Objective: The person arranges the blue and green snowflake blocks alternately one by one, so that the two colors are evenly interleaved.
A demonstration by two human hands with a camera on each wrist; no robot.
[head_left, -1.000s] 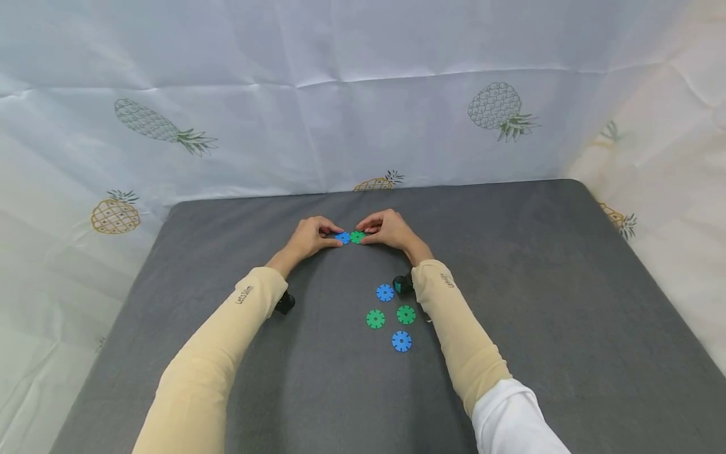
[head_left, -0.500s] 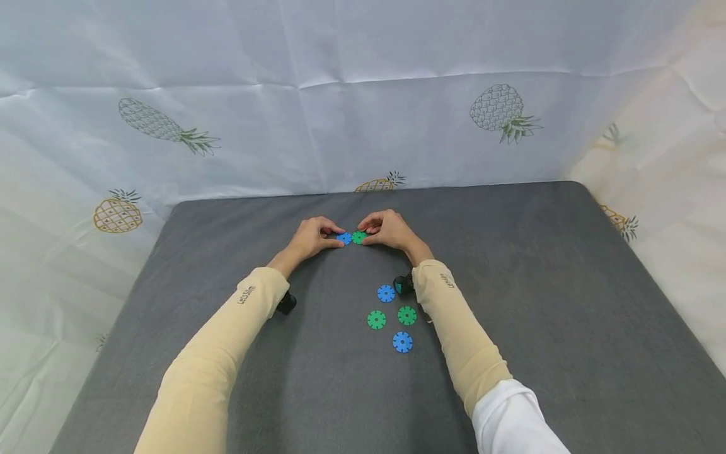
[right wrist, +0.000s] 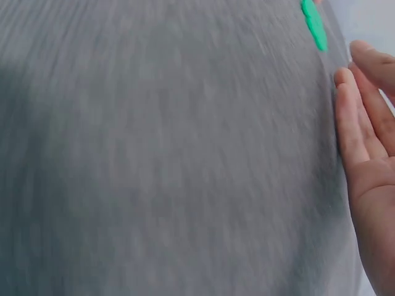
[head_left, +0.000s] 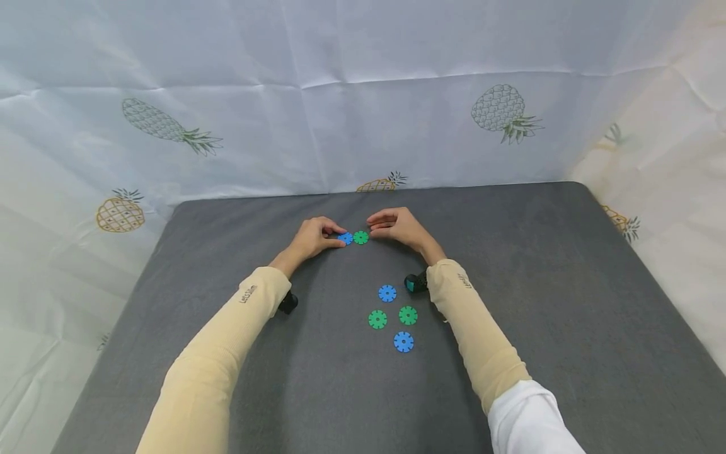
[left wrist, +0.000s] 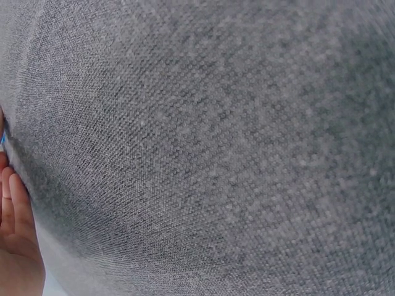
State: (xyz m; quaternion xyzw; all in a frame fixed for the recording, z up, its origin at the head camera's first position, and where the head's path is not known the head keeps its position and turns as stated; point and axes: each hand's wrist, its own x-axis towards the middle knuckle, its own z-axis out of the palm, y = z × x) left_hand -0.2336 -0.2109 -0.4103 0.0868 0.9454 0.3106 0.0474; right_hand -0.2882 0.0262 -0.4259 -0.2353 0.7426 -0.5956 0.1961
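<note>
My left hand (head_left: 310, 238) pinches a blue notched disc (head_left: 346, 239) between thumb and fingers, near the far side of the table. Right beside that disc, edge to edge, is a green notched disc (head_left: 360, 238). My right hand (head_left: 401, 228) is just to the right of the green disc, fingers fairly straight and holding nothing. In the right wrist view the green disc (right wrist: 314, 24) shows apart from the right fingertips. Only part of the left hand (left wrist: 17, 240) appears at the edge of the left wrist view.
Nearer on the grey cloth-covered table (head_left: 556, 315) lie more notched discs: an upper blue disc (head_left: 387, 293), a left green disc (head_left: 377, 319), a right green disc (head_left: 408, 315) and a lower blue disc (head_left: 404, 342). A pineapple-print curtain (head_left: 261, 139) hangs behind the table.
My right hand has let go of the green disc and moved a little to the right. The left hand keeps its pinch on the blue disc in the same place.
</note>
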